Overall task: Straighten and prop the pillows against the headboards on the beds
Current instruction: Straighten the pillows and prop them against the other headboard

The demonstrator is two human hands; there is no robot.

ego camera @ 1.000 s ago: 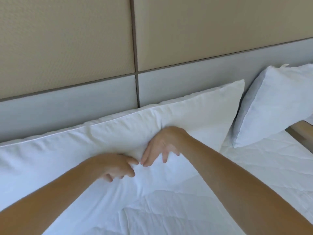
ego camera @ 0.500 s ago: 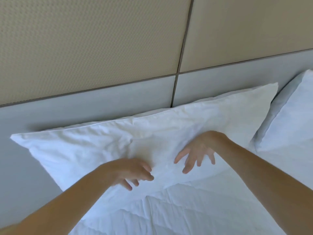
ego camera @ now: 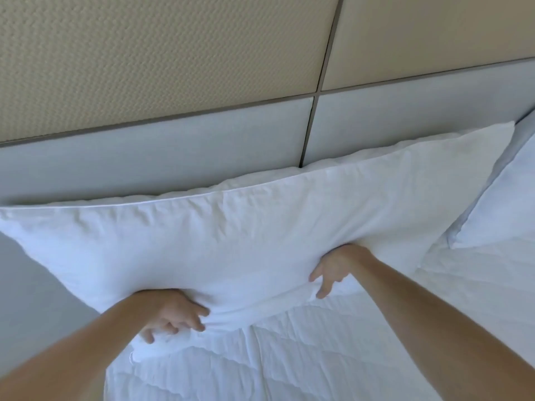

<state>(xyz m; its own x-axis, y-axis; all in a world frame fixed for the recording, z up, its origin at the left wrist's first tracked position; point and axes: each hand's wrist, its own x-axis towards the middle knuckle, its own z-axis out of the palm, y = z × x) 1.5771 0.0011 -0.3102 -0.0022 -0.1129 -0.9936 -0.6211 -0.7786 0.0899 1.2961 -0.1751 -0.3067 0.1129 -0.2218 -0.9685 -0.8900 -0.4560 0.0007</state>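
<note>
A long white pillow (ego camera: 246, 233) leans against the grey padded headboard (ego camera: 162, 151), its top seam running from the left edge up to the right. My left hand (ego camera: 173, 314) is curled around the pillow's lower edge near its left end. Further right, my right hand (ego camera: 335, 269) rests on the same lower edge, fingers pointing down over the fabric fold. A second white pillow (ego camera: 500, 204) stands propped at the far right, partly cut off by the frame.
A white quilted bed cover (ego camera: 333, 357) lies below the pillows. Beige textured wall panels (ego camera: 162, 53) rise above the headboard, split by a dark vertical seam. A grey surface (ego camera: 37, 299) shows left of the bed.
Both hands have slid down and apart from the pillow's face to its lower edge. The left hand has closed on the edge; the view has moved closer and lower.
</note>
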